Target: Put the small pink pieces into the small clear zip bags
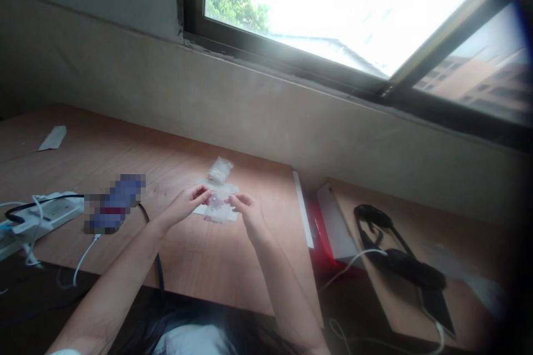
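Pinching a clear bag [217, 206] from both sides, you hold it just above the table [195, 266], mid-table and toward the far edge. Your left hand [183, 208] has its fingers [200, 195] pressed together on the bag's left edge, and your right hand [249, 215] pinches the right edge the same way. The two opposed grips likely pull the thin film taut between them. Contents are too blurry to tell.

A white sheet [229, 187] lies flat on the table right under the bag, probably as a work mat. A crumpled bag [220, 169] sits just beyond the sheet, apart from both hands and probably set aside.

At far left, a power strip [50, 211] with cables plugged in rests on the near edge, well apart from your hands. A paper strip [53, 137] lies at the far left. On the right, a black strap [395, 255] lies on a second table [466, 244].
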The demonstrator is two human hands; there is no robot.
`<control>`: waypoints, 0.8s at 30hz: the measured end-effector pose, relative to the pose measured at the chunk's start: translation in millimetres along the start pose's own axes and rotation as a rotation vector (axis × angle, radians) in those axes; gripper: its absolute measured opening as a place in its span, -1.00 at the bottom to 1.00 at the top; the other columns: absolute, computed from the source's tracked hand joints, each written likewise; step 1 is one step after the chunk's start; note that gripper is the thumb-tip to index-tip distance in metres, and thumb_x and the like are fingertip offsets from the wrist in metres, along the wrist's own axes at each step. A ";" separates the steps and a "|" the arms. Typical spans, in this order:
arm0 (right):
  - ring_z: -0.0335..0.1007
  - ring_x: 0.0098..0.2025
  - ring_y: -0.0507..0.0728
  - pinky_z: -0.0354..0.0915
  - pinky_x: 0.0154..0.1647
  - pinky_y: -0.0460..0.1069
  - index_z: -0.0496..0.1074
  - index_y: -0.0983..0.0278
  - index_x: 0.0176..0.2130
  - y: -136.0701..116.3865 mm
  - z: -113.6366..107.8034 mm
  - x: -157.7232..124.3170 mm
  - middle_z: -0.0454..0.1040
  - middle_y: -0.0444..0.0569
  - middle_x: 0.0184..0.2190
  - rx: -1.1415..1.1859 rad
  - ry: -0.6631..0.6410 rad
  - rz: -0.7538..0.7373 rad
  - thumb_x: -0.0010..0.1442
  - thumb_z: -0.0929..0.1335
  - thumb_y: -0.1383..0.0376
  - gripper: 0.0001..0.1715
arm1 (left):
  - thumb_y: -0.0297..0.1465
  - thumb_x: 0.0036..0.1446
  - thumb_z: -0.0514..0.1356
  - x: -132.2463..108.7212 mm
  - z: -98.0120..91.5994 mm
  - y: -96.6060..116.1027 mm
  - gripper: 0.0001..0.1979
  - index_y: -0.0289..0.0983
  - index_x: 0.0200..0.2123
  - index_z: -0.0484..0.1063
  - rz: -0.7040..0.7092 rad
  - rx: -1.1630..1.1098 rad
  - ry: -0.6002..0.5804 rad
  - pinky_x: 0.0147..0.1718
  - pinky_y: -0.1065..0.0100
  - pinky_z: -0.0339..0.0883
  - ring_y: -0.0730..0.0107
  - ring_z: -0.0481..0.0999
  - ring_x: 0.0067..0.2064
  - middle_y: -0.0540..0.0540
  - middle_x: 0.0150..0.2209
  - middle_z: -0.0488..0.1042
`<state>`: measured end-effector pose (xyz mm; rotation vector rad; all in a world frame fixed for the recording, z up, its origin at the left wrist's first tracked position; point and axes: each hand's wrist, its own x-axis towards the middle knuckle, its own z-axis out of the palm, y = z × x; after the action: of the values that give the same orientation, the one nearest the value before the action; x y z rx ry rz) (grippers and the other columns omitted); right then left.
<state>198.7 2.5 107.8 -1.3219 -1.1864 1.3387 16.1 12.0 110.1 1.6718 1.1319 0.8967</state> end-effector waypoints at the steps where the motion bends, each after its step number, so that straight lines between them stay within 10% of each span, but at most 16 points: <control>1: 0.33 -0.37 0.07 0.19 -0.39 -0.06 0.40 0.35 -0.45 0.8 -0.3 0.0 0.47 0.02 -0.43 0.002 0.005 0.001 -0.11 0.31 0.14 -0.70 | -0.22 0.05 -0.02 -0.7 -0.6 0.4 -0.72 -0.31 -0.45 0.31 0.002 0.001 -0.013 -0.39 0.41 0.25 0.42 0.37 -0.39 0.00 -0.48 0.35; 24: 0.27 -0.44 0.02 0.14 -0.43 -0.09 0.38 0.33 -0.48 11.0 -3.5 12.5 0.45 -0.03 -0.46 0.032 0.001 -0.001 -0.08 0.28 0.17 -0.75 | -0.26 -0.01 0.08 11.4 -1.0 -0.4 -0.76 -0.33 -0.38 0.39 -0.060 -0.060 -0.021 -0.36 0.41 0.24 0.37 0.39 -0.34 -0.05 -0.42 0.42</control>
<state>202.0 13.4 95.1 -1.2987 -1.1599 1.3508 18.7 23.2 111.0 1.5872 1.1241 0.8648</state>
